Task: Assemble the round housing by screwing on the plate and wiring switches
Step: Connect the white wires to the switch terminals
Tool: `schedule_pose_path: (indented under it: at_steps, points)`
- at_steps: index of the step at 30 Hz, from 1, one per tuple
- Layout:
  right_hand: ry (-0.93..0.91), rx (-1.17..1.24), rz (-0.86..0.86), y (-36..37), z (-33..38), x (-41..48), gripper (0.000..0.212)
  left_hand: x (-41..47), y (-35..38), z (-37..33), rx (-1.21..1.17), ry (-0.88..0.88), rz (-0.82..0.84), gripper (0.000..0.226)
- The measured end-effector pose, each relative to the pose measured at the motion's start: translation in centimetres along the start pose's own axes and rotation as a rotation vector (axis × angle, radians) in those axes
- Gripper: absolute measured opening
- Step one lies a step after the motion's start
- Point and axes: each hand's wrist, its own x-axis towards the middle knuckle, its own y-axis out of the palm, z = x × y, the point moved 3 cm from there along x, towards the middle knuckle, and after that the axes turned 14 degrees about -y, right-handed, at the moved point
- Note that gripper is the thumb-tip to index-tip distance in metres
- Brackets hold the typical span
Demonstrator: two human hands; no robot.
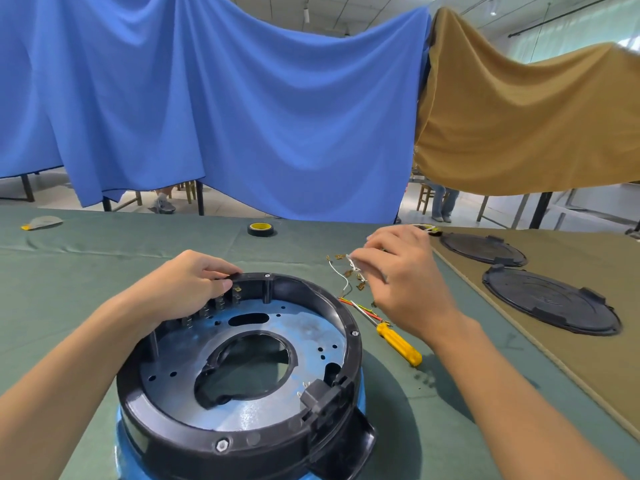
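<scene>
I see my left hand (187, 285) gripping the far rim of the round housing (221, 445), fingers curled over beside the switches (221, 301). My right hand (408, 282) pinches a white wire (341, 275) just right of the housing, near the yellow-handled screwdriver (398, 342) lying on the green cloth (104, 258).

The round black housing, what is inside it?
A grey metal plate with a large centre hole lies on its floor. Switches line the far-left wall; the left hand covers some of them.
</scene>
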Motion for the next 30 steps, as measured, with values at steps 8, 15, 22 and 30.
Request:
schedule_pose_path:
  at_steps: [8,15,22,30]
  points:
    - [0.199,0.453,0.018,-1.5,3.5,2.5,0.010,-0.1,0.0,0.4,-0.081,-0.073,0.024,0.020]
    - [0.331,0.687,0.221,-0.7,5.9,3.1,0.024,-1.0,-0.9,1.3,-0.056,0.017,0.093,0.019]
    - [0.357,0.845,0.263,-0.7,7.8,5.1,0.024,-1.2,0.0,3.8,-0.358,0.045,0.171,0.021]
    - [0.666,1.310,0.450,0.7,9.7,9.2,0.024,-1.7,0.1,4.2,-0.464,0.062,0.254,0.025]
